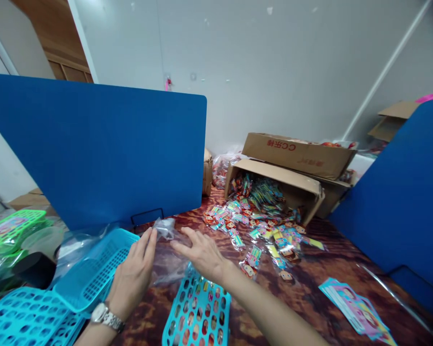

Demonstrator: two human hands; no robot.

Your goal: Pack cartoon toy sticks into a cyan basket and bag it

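Note:
My left hand [135, 271], with a wristwatch [107, 317] below it, touches the left side of a clear plastic bag [166, 257]. Its fingers lie close together against the bunched top of the bag. On the bag's right side is my right hand [202, 253], thumb and fingers apart, near or touching the film. Just below my right hand a blue perforated basket lid [198, 312] lies over colourful contents, its upper end close to the bag.
Small packets [254, 230] spill from a tipped cardboard box [277, 173]. Printed cards [357, 310] lie at right. Blue baskets [94, 269] stand at left. Blue panels [130, 149] rise on both sides.

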